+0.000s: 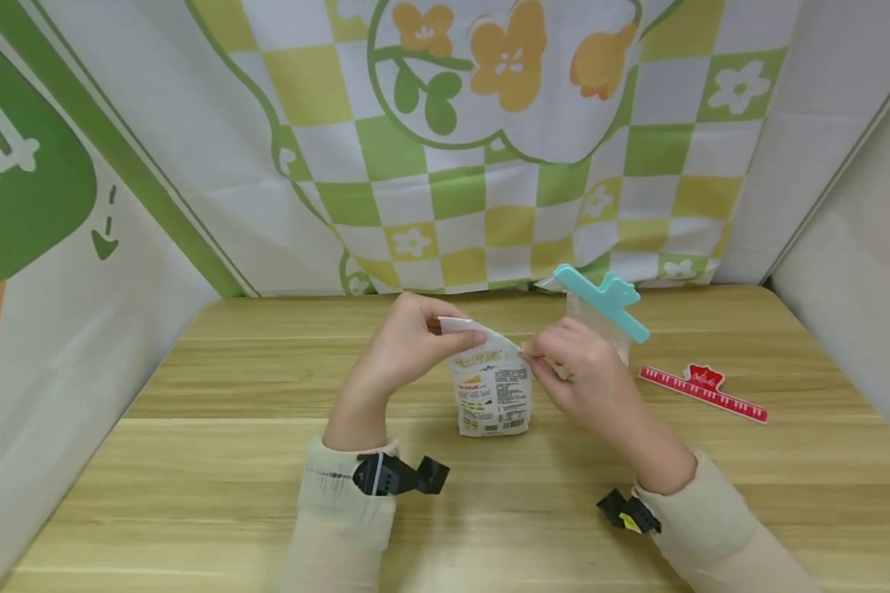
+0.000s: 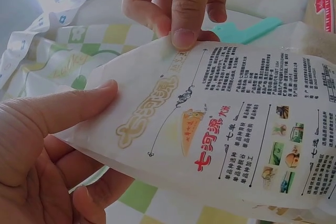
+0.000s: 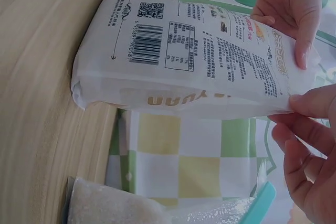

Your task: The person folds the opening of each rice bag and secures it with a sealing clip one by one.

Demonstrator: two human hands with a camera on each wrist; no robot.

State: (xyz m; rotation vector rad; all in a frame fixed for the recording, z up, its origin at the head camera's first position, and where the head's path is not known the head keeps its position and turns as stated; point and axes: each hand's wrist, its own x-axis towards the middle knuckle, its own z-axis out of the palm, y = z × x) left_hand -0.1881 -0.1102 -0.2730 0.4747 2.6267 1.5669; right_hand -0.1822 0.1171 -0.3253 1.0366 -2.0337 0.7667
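Bag [image 1: 493, 403]: white — upright, midway between the bench's [image 1: 215, 494] side edges
Left hand [image 1: 408, 342]: pinches the bag's top
Right hand [image 1: 586, 362]: pinches its top right corner
Pouch [image 3: 110, 203]: clear, near the far edge
Teal clip [image 1: 601, 302]: across the pouch's top
Red clip [image 1: 704, 394]: flat — toward the right edge

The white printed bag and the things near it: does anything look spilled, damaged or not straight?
The white bag shows no visible tear and no spill around it. The turquoise clip looks askew: in the head view it slants down rightward across the clear bag, not level.
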